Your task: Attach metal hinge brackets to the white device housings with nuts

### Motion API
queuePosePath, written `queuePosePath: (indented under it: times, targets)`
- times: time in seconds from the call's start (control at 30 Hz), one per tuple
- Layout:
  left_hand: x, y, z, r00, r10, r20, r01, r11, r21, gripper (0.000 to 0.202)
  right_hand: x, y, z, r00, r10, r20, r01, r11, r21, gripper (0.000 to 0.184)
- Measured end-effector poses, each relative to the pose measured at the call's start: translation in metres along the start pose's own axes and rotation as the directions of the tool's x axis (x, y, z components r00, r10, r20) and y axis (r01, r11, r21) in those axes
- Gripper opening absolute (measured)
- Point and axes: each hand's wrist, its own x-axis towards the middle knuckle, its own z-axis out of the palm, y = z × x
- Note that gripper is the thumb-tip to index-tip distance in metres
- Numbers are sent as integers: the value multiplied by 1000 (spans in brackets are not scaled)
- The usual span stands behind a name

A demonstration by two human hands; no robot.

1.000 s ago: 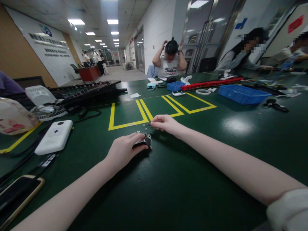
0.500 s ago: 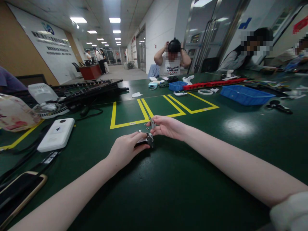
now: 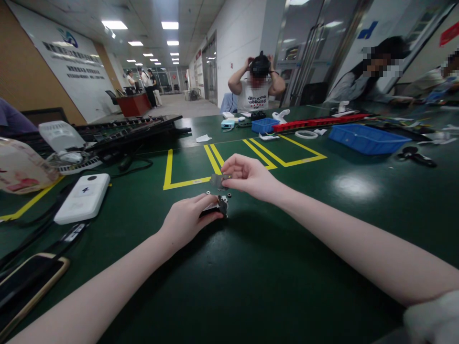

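My left hand (image 3: 186, 217) rests on the green table (image 3: 251, 267) with its fingers closed on a small black and metal part (image 3: 219, 208). My right hand (image 3: 247, 176) hovers just above and behind it, pinching a thin grey metal plate (image 3: 217, 180) by one edge. A few small washers (image 3: 217, 194) lie on the table between the two hands.
A white power bank (image 3: 83, 197) and a phone (image 3: 25, 284) lie at the left, with cables and a black keyboard rack (image 3: 132, 129) behind. Blue bins (image 3: 366, 138), a red strip and tape sit at the back right. Other people sit across the table.
My right hand has lifted off the table, raising the grey plate from the washers. My left hand has stayed on the small part.
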Motion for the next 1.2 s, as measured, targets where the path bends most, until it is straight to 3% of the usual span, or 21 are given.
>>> queuePosePath:
  times: [0.13,0.37,0.63,0.93,1.07,1.2]
  targets:
    - [0,1,-1,1000,-3,16,3,1000,-14,19,-4,-8,2,1000,-20,21,24,981,-194,15]
    - [-1,0,1,1000,9,-10,-9,1000,-28,21,-10,-6,10,994,-101,42,109,936,-336,13]
    - [-1,-1,2,999,-32,-19,32,999,-22,27,-11,-10,7,965,-235,116,258,771,-582,11]
    - [-4,-2,7,998,-46,-43,47,999,26,28,-12,-4,2,949,-246,196,314,722,-616,11]
    - [-6,-1,10,987,-121,-101,135,980,147,32,-12,-2,3,946,-261,194,324,715,-619,13]
    - [-5,0,10,992,-54,-118,81,969,232,44,-12,3,4,947,-277,160,316,728,-609,13]
